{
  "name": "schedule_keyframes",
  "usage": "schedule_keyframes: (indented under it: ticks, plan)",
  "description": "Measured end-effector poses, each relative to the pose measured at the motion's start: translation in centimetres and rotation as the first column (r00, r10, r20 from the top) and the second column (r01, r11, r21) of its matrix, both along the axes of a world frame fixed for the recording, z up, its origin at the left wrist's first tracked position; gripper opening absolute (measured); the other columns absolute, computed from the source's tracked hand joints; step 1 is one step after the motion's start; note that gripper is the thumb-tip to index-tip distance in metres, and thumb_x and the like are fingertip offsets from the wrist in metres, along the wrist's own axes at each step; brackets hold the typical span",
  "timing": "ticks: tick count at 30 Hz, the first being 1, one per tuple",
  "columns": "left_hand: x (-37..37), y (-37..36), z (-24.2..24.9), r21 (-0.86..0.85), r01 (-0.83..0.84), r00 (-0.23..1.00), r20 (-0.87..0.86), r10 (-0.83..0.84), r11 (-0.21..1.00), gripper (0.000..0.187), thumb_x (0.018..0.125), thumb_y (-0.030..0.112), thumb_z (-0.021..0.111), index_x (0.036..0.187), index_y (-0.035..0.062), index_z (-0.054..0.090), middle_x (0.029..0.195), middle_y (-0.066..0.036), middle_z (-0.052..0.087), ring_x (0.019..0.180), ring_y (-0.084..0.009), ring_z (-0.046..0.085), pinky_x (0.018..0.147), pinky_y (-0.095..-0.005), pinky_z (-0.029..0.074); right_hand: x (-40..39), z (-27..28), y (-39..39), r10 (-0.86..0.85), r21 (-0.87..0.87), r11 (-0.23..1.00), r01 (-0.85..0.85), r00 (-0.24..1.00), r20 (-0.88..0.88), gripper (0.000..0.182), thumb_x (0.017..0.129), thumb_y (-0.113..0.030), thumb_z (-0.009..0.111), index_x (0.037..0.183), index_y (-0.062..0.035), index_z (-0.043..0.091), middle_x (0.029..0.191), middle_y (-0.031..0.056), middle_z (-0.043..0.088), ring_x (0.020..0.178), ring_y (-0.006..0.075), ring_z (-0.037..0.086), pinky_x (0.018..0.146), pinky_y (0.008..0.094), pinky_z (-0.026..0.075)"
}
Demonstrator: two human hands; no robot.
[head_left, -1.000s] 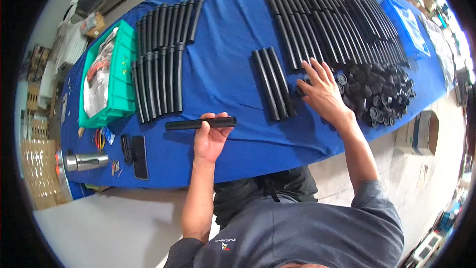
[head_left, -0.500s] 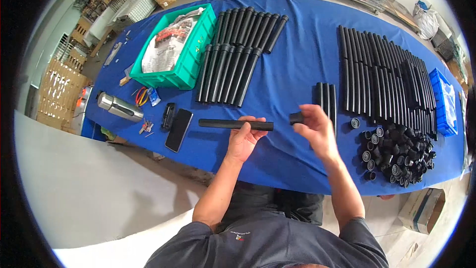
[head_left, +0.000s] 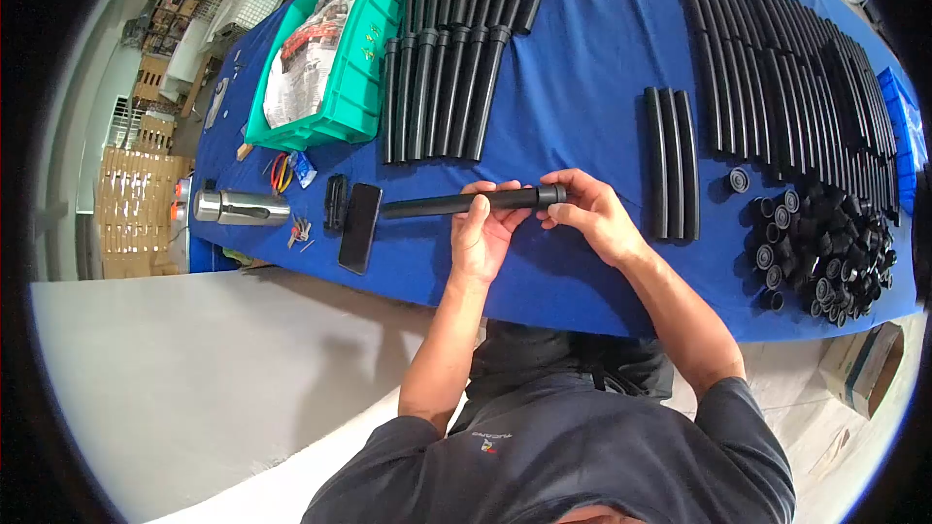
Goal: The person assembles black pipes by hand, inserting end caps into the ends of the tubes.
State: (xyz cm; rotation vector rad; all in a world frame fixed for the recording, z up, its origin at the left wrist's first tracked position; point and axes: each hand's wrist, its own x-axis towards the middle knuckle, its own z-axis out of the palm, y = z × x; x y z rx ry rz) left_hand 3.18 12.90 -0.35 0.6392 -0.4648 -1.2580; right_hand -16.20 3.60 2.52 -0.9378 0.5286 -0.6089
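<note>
My left hand (head_left: 482, 231) is wrapped round a black tube (head_left: 427, 206), which lies nearly level above the blue cloth. On the tube's right end sits a black cap (head_left: 550, 195). The fingers of my right hand (head_left: 592, 213) close on this cap from the right. To the right of that hand, three plain black tubes (head_left: 672, 165) lie side by side. Farther right is a heap of black caps (head_left: 835, 243), with one loose cap (head_left: 739, 180) apart from it. Tubes fitted with caps (head_left: 437, 97) lie in two rows beyond my left hand.
A green crate (head_left: 374, 58) with newspaper stands at the back left. Near the left edge are a steel flask (head_left: 241, 208), a phone (head_left: 360, 229), a black tool (head_left: 335, 202) and keys (head_left: 300, 230). Stacked plain tubes (head_left: 777, 78) and a blue bin (head_left: 903, 126) lie at right.
My right hand has moved left with the cap, which was apart from the tube and now sits on its right end. The view has shifted.
</note>
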Motion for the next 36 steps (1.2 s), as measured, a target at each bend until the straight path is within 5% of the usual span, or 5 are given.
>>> schedule_keyframes:
  ticks: [4, 10, 13, 30, 36]
  plan:
    - [-0.6, 0.0, 0.8, 0.004, 0.013, 0.999, 0.036, -0.013, 1.0, 0.026, 0.104, 0.029, 0.06, 0.124, 0.0123, 0.057, 0.129, -0.026, 0.065, 0.115, -0.0382, 0.068, 0.101, -0.0544, 0.057, -0.1, -0.6, 0.0, -0.011, -0.144, 0.99, 0.008, 1.0, -0.021, 0.044, 0.096, -0.005, 0.069, 0.136, 0.0043, 0.053, 0.103, 0.004, 0.065, 0.092, 0.0095, 0.063, 0.084, 0.026, 0.053]
    - [-0.3, 0.1, 0.6, 0.019, 0.026, 0.998, 0.064, -0.027, 0.999, 0.025, 0.105, 0.028, 0.059, 0.124, 0.0123, 0.056, 0.126, -0.03, 0.065, 0.114, -0.0395, 0.069, 0.099, -0.0549, 0.058, -0.6, 0.1, 0.1, -0.004, -0.304, 0.95, -0.068, 0.974, -0.228, 0.041, 0.096, -0.003, 0.068, 0.134, 0.0044, 0.056, 0.104, 0.006, 0.066, 0.094, 0.0102, 0.065, 0.086, 0.0256, 0.053]
    - [-0.3, 0.0, 0.5, 0.044, 0.023, 0.996, 0.085, -0.026, 0.999, 0.025, 0.104, 0.026, 0.06, 0.124, 0.0118, 0.056, 0.124, -0.029, 0.067, 0.112, -0.0389, 0.07, 0.098, -0.0539, 0.059, -0.3, -0.5, 0.4, -0.113, -0.444, 0.896, 0.021, 0.977, -0.181, 0.038, 0.092, -0.007, 0.074, 0.127, 0.0023, 0.062, 0.094, 0.003, 0.064, 0.079, 0.0064, 0.059, 0.071, 0.0261, 0.052]
    - [-1.1, 0.2, 1.4, 0.097, -0.049, 0.997, 0.063, 0.043, 0.994, 0.024, 0.1, 0.021, 0.069, 0.118, 0.0076, 0.06, 0.12, -0.026, 0.068, 0.114, -0.0344, 0.069, 0.096, -0.0491, 0.061, 0.1, -0.3, 1.1, -0.114, -0.367, 0.929, 0.056, 0.984, -0.138, 0.037, 0.094, -0.006, 0.072, 0.128, 0.0033, 0.06, 0.103, 0.0039, 0.066, 0.088, 0.0084, 0.063, 0.078, 0.0256, 0.053]
    - [0.3, -0.7, 0.8, 0.044, 0.109, 0.951, 0.288, -0.117, 0.993, 0.041, 0.096, 0.034, 0.072, 0.126, 0.0092, 0.06, 0.134, -0.025, 0.063, 0.126, -0.0387, 0.062, 0.106, -0.0527, 0.052, -0.1, 0.3, 0.6, -0.105, -0.417, 0.909, 0.005, 0.97, -0.219, 0.035, 0.089, -0.01, 0.078, 0.118, 0.0029, 0.063, 0.09, 0.0058, 0.067, 0.079, 0.0087, 0.064, 0.07, 0.0276, 0.054]
